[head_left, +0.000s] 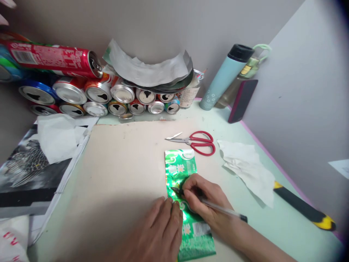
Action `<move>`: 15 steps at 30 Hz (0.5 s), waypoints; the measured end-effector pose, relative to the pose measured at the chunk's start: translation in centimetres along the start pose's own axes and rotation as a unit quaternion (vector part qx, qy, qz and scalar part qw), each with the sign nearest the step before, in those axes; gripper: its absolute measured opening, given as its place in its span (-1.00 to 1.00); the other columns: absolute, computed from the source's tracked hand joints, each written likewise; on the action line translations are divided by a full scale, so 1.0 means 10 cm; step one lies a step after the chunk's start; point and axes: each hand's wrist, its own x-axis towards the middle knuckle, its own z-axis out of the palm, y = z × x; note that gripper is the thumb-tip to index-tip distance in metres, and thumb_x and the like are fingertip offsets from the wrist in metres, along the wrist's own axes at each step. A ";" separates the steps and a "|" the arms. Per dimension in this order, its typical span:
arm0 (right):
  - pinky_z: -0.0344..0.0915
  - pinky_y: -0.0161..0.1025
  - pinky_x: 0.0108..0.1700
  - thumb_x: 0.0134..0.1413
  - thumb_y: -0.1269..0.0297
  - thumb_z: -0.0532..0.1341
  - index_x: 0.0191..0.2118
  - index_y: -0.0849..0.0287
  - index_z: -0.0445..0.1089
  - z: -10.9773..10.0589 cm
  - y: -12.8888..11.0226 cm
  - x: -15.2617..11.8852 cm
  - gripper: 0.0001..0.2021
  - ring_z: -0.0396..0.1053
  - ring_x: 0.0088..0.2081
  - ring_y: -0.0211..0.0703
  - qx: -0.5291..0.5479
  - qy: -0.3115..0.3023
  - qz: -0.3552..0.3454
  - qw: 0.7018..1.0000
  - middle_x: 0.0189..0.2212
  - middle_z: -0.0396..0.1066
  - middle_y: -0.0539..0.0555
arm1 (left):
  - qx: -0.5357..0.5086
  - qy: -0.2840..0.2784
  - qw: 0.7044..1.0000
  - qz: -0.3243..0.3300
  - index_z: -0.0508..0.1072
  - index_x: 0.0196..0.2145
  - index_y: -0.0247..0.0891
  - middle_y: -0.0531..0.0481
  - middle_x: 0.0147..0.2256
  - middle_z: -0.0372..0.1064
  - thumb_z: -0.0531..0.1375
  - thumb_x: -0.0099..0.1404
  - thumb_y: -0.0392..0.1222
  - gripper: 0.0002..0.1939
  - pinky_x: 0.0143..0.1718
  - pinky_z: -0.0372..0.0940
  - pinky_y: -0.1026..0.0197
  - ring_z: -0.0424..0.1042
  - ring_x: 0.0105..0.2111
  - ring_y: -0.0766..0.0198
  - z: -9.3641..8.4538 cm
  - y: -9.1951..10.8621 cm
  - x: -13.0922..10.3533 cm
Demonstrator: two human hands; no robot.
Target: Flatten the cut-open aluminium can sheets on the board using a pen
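A green printed metal sheet lies lengthwise on the beige board, its shiny surface facing up. My right hand is closed around a clear pen with a dark cap end, and the pen's tip is over the left edge of the sheet's middle. Close by on the left, my left hand lies flat, fingers stretched, with its fingertips on the sheet's left edge. Beyond the sheet's far end rest red-handled scissors, blades pointing left.
Stacked drink cans line the wall, with curved metal sheets on top. A blue bottle and dark phone stand at the back right. Crumpled tissue and a black-yellow handle lie right; a bird picture lies left.
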 end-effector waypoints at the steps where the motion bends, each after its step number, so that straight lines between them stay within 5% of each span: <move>1: 0.16 -0.36 -0.46 0.27 0.34 0.14 -0.38 0.14 0.31 0.00 0.00 0.00 -0.84 0.18 -0.48 -0.29 0.001 -0.002 0.000 1.000 -0.51 0.25 -0.08 | -0.003 -0.005 1.000 0.000 0.44 0.12 -0.41 -0.24 0.09 0.47 0.13 0.47 -0.13 -0.63 0.19 0.13 -0.01 0.42 0.05 0.07 -0.01 0.00 0.00; 15: 0.14 -0.32 -0.46 0.26 0.33 0.13 -0.40 0.12 0.27 -0.04 -0.01 -0.01 -0.83 0.17 -0.47 -0.26 -0.002 -0.030 -0.013 0.999 -0.48 0.25 -0.05 | 0.019 0.003 1.000 -0.008 0.47 0.10 -0.42 -0.19 0.04 0.51 0.10 0.48 -0.19 -0.65 0.16 0.13 0.02 0.43 0.02 0.07 -0.05 0.00 0.01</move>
